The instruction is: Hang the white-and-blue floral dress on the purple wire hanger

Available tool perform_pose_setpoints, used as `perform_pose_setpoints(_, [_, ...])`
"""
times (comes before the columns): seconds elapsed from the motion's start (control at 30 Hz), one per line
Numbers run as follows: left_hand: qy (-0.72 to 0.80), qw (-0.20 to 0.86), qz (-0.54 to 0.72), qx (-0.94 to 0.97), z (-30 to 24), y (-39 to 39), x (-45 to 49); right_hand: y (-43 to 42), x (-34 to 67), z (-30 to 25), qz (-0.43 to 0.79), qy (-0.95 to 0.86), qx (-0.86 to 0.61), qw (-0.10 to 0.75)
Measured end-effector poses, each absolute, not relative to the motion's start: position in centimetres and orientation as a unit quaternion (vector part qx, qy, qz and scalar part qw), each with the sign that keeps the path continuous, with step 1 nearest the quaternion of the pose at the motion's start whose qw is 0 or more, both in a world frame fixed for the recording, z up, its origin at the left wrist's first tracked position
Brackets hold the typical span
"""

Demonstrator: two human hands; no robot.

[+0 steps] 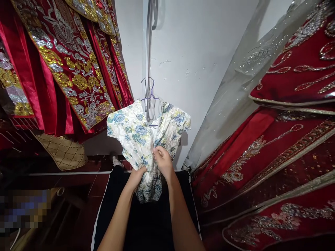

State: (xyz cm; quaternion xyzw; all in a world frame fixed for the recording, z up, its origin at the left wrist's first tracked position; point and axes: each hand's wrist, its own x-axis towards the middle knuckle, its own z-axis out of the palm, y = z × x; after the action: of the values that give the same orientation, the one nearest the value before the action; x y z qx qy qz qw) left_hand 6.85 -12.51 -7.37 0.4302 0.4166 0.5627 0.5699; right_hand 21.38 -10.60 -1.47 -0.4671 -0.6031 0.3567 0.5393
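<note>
Big red embroidered gown [285, 158] on the right, floral cap-sleeved blouse [138, 132] hanging dead centre, probably so both hands are free for its front. Right hand [163, 162]'s pinching the front edge, nearly closed; left hand [136, 177] grips the side, fingers hidden underneath. Can't tell what the purple hanger [151, 95] hooks onto.

A single view, from a camera worn on the person's head, looks forward and down along the person's own arms [115, 223]. These enter from the bottom edge and bring the hands [163, 161] close to the centre, at arm's reach. The garment [140, 134] there is seen from the front and above. Farther off, the wall [188, 45] fills the upper middle; lower down come the legs [108, 195] and floor [101, 184]. The wide field also takes in red gowns [295, 83] at both sides.
</note>
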Motion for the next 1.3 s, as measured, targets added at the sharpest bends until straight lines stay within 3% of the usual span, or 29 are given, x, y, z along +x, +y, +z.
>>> perform_pose_setpoints(0.2, [0.416, 0.556, 0.550, 0.463, -7.1, -13.0, 7.8, -11.4, 20.5, -2.2, 0.334, -0.590, -0.494, 0.544])
perform_pose_setpoints(0.37, [0.436, 0.546, 0.565, 0.439, -8.3, -13.0, 7.6, -11.5, 21.1, -2.4, 0.399, -0.554, -0.487, 0.545])
perform_pose_setpoints(0.43, [0.488, 0.480, 0.611, 0.397, -8.6, -13.0, 7.2, -11.6, 21.6, -2.4, 0.424, -0.532, -0.481, 0.553])
perform_pose_setpoints(0.53, [0.574, 0.285, 0.681, 0.354, -8.2, -13.3, 6.8, -12.1, 21.7, -2.2, 0.457, -0.517, -0.482, 0.540])
perform_pose_setpoints(0.6, [0.561, 0.221, 0.688, 0.403, -7.4, -13.7, 7.1, -12.3, 21.3, -1.9, 0.484, -0.525, -0.483, 0.508])
perform_pose_setpoints(0.7, [0.451, 0.344, 0.633, 0.528, -6.3, -14.0, 8.3, -12.7, 20.1, -1.6, 0.519, -0.559, -0.466, 0.449])
perform_pose_setpoints(0.8, [0.400, 0.446, 0.606, 0.524, -5.9, -14.0, 9.1, -13.1, 19.4, -1.7, 0.537, -0.576, -0.450, 0.421])
perform_pose_setpoints(0.97, [0.404, 0.432, 0.594, 0.545, -6.5, -14.1, 9.7, -11.9, 20.9, -0.7, 0.554, -0.507, -0.436, 0.496])
perform_pose_setpoints(1.17, [0.408, 0.432, 0.533, 0.602, -7.5, -13.8, 12.5, -5.5, 22.8, 8.9, 0.483, -0.489, -0.386, 0.615])
perform_pose_setpoints(1.3, [0.435, 0.329, 0.426, 0.722, -6.8, -12.7, 11.9, -4.1, 22.2, 13.4, 0.457, -0.505, -0.364, 0.635])
